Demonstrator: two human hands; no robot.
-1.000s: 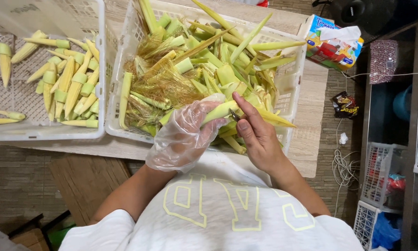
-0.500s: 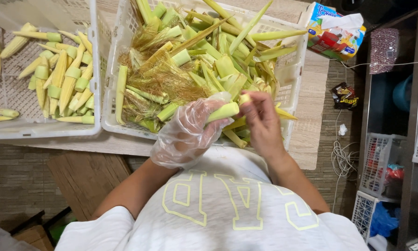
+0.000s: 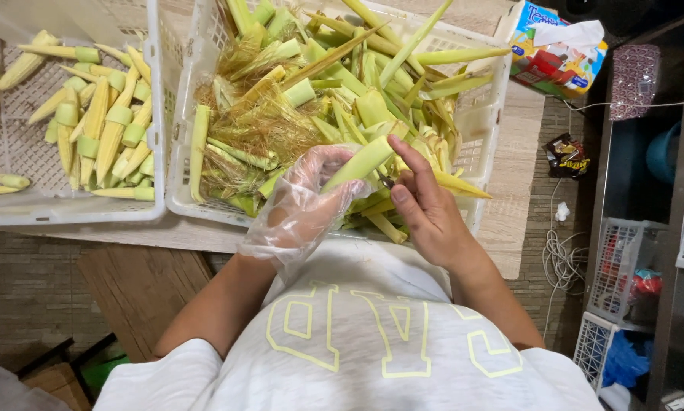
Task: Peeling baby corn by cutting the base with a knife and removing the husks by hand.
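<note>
**Baby corn husking, both hands on one ear**

Left hand [image 3: 300, 209], in a thin clear plastic glove, has its grip closed around the lower part of a green unhusked ear [image 3: 365, 161]. The ear sits tilted, tip pointing up and right, just above the near edge of the husk crate [image 3: 485, 144].

Right hand [image 3: 425, 205] is bare, fingers curled, grip pinching a small dark tool [image 3: 387, 183] at the ear's side; index finger lies along the ear. Tool is mostly hidden, can't tell its kind.

Husk crate: white perforated plastic, full of green husks, leaves and tan silk [image 3: 258, 129]. Both hands hover over its near side.

Second white crate [image 3: 155, 91] to the left, touching the first. It holds peeled yellow cobs [image 3: 102, 125] with short green stem ends, lying in a loose pile.

Both crates rest on a light wood worktop [image 3: 521, 175]. A colourful tissue box [image 3: 559, 49] sits at its far right corner, tissue sticking out.

Right of the worktop: a small dark snack packet [image 3: 566, 156] and a coiled white cable [image 3: 559, 255] on the floor, wire baskets [image 3: 620, 274] beyond.

Person wears a white shirt [image 3: 372, 335] with pale yellow lettering.
</note>
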